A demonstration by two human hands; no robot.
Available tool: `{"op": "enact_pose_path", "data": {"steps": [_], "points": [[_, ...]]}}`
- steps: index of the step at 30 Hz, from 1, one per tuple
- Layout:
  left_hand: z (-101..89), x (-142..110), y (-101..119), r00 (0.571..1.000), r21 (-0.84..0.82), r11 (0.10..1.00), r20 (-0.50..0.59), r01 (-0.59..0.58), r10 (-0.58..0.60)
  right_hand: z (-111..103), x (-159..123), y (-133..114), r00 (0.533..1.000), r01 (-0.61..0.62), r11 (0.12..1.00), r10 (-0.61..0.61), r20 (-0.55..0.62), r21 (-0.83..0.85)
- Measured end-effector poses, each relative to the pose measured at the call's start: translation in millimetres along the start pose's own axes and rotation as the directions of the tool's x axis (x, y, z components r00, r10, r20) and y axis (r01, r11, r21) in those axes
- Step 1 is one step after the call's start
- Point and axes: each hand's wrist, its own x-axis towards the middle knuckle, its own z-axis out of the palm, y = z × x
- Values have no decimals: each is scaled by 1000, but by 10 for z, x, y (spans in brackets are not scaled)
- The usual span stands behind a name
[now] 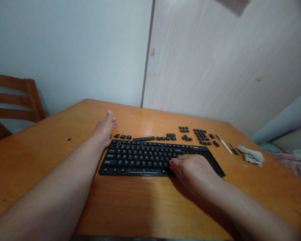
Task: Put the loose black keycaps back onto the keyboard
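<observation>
Across the middle of the wooden table (pixel 120 204): black keyboard (pixel 150 155), lying flat, letter rows filled, pale mounts (pixel 114 170) bare along the nearest row. Right hand (pixel 193 169) over the right part of the keyboard, fingers bent and drawn together at the end of the letter rows; cannot tell whether pinching anything or merely pressing. Left hand (pixel 105 128) at the far left corner, loosely open, thumb raised, nothing visible in hold; contact with the corner unclear. Beyond the far edge, loose keycaps (pixel 202 135) in small groups and a long space bar (pixel 144 138); farther right, a white pen-like tool (pixel 224 144) and a crumpled cloth (pixel 252 156). Handling, as judged: keyboard probably light, stiff and smooth, liable to slide under a sideways push; best steadied by both end edges. Loose keycaps likely very light, hard and slick, easily flicked away; best taken by opposite side walls between thumb and forefinger. Pale mounts perhaps most fragile; best spared any twisting.
</observation>
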Motion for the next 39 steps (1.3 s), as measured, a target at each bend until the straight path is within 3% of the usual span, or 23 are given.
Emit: {"op": "enact_pose_path", "data": {"steps": [10,18,28,39], "points": [[-2,-8,14,1000,-8,1000,10,7,-7,15,-7,-4,1000,7,1000,-7,-8,-3],[7,-11,20,1000,18,1000,3,5,-5,-25,-170,109,998,-1,994,8,-66,107],[0,-8,20,1000,15,1000,3,13,-14,-53,-148,56,999,26,989,-30,23,146],[-1,7,13,1000,20,1000,5,4,-4,-42,-153,95,1000,29,985,-28,-9,171]]}}
